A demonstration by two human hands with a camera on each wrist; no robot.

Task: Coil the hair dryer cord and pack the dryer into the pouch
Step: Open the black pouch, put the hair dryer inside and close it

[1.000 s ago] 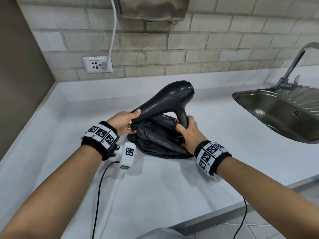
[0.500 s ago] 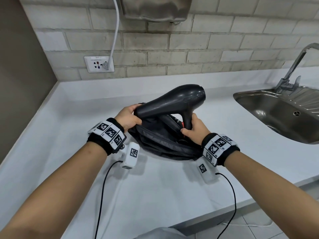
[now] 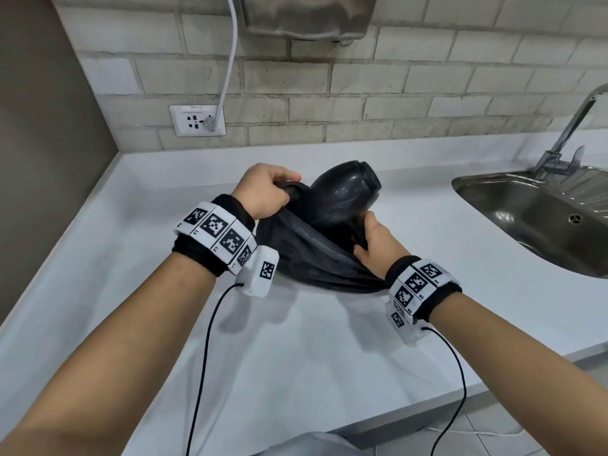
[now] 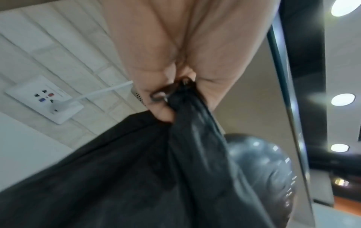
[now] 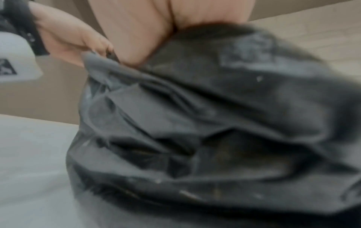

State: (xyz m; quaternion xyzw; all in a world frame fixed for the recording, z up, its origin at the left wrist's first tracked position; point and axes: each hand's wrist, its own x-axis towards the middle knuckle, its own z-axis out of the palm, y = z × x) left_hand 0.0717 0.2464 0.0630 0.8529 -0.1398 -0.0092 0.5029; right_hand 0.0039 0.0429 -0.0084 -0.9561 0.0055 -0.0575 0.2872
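Note:
A black hair dryer (image 3: 345,192) sticks out of the open black fabric pouch (image 3: 302,255) on the white counter, its rear end pointing up and away. The nozzle end is hidden inside the pouch. My left hand (image 3: 266,192) grips the far left edge of the pouch and lifts it; the left wrist view shows its fingers pinching the bunched pouch fabric (image 4: 187,117) with the dryer body (image 4: 259,166) beside it. My right hand (image 3: 368,245) holds the dryer's handle at the pouch mouth, with the pouch (image 5: 205,123) blurred in the right wrist view. The cord is hidden.
A steel sink (image 3: 539,222) with a tap (image 3: 572,126) lies to the right. A wall socket (image 3: 197,120) with a white cable plugged in sits on the brick wall, under a metal wall unit (image 3: 309,14). The counter's front edge (image 3: 427,419) is near my arms.
The dryer has swung from lying sideways above the pouch to pointing away, and has sunk deeper into it. My left hand moved from the nozzle to the pouch edge.

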